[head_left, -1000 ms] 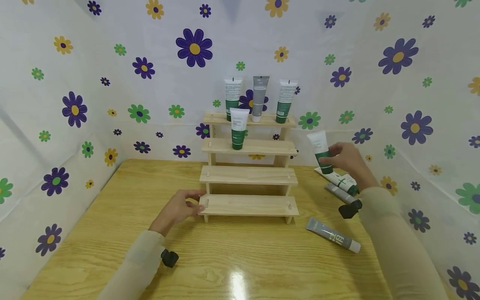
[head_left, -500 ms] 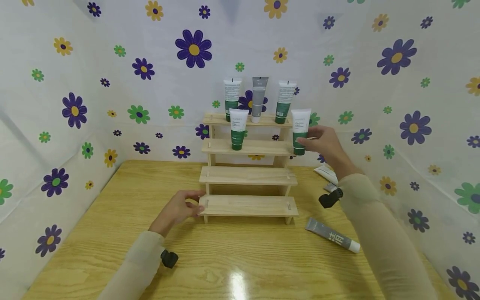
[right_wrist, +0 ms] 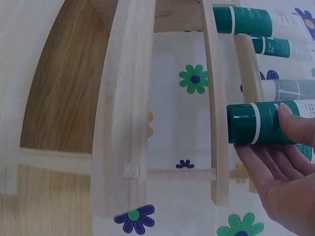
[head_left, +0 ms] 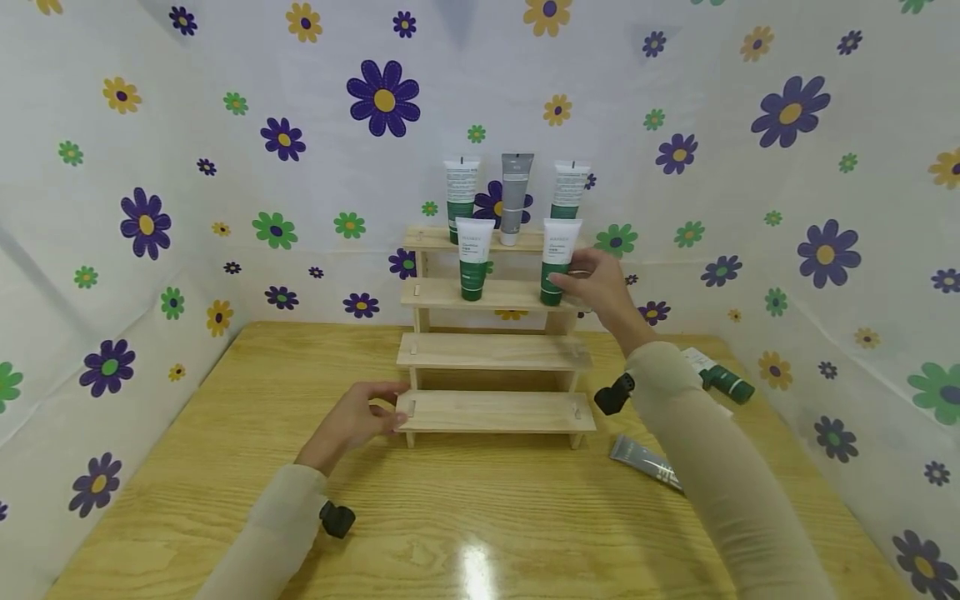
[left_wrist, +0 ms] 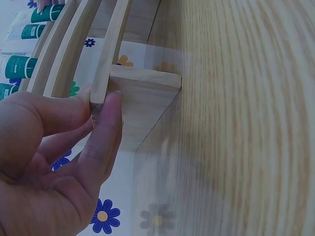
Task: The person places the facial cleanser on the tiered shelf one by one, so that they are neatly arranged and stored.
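Observation:
A wooden tiered shelf (head_left: 495, 352) stands on the table. My left hand (head_left: 365, 421) pinches the left end of its lowest board, thumb on one face and fingers on the other in the left wrist view. My right hand (head_left: 600, 292) holds a white and green squeeze tube (head_left: 559, 258) upright, cap down, at the right part of the second board from the top. In the right wrist view the tube's cap (right_wrist: 241, 124) is at the board's edge; whether it touches is hard to tell. Another white and green tube (head_left: 474, 258) stands left on that board.
The top board carries a white and green tube (head_left: 461, 198), a grey tube (head_left: 514, 198) and a tube (head_left: 570, 187) partly hidden behind the held one. A grey tube (head_left: 643, 458) lies front right, partly under the sleeve. More tubes (head_left: 729, 383) lie behind the right arm.
My right hand has carried the white and green tube leftward from above the right side of the table to the second board, turning it upright. The left hand has stayed on the lowest board.

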The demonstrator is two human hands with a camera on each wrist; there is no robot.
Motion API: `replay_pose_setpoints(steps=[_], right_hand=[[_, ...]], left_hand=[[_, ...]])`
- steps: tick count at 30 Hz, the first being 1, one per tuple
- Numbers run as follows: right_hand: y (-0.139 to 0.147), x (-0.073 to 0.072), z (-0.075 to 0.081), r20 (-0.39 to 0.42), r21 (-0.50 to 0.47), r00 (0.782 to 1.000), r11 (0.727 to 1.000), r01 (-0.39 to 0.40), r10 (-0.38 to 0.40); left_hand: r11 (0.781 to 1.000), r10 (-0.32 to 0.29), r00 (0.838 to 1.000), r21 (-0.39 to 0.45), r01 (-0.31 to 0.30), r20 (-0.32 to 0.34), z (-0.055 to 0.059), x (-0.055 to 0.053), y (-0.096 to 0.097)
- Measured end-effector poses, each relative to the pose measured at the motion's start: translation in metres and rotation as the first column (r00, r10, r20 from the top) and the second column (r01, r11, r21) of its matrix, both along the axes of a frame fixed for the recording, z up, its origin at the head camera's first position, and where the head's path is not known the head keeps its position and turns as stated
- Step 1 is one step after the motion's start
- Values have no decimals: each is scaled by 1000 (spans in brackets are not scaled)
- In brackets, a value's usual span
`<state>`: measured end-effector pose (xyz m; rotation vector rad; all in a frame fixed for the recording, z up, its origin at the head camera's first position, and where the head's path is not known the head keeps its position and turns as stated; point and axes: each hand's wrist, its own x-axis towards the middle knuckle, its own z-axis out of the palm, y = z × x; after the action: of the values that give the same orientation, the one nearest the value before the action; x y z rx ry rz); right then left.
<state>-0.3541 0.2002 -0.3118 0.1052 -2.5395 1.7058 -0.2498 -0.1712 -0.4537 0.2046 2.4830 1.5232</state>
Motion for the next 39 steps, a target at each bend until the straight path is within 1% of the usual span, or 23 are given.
replay_pose_setpoints(steps=[1,6,9,14,20,29,31,34,37,39], right_hand=[[-2,-1,-1,-4,-2,1000,1000,-2,2],[-12,-5,-4,-27,-16,1000,1000,-2,2],[-16,-6,-5,-41,-8,999,1000,2,-2],[-19,-6,-6,-52,39,999,999,2,0],[-18,-7,-6,-50,95,999,996,-2,6],[-18,-7,-5,-37,113,999,994,-10,15],[-16,-7,-5,-32,117,999,993,-23,27],[-11,-5,-5,-18,126,998,990,-64,67],[-1,0,-4,7,102,993,988,-114,114],[7,4,-2,24,68,991,989,-131,130]], left_hand=[[1000,8,1000,4,-8,5,0,0,0],[1000,-2,1000,5,2,-2,0,0,-1],[1000,-8,1000,4,8,-8,0,0,-1],[1000,7,1000,-6,-7,4,0,1,0],[1000,2,1000,-14,-2,-7,0,0,-1],[1000,5,1000,-2,-5,4,2,-1,-1],[1000,9,1000,2,-9,9,2,-1,-1],[1000,9,1000,-2,-9,14,1,-1,-1],[1000,9,1000,-6,-9,18,0,-1,0],[1000,6,1000,-10,-6,15,0,-1,0]])
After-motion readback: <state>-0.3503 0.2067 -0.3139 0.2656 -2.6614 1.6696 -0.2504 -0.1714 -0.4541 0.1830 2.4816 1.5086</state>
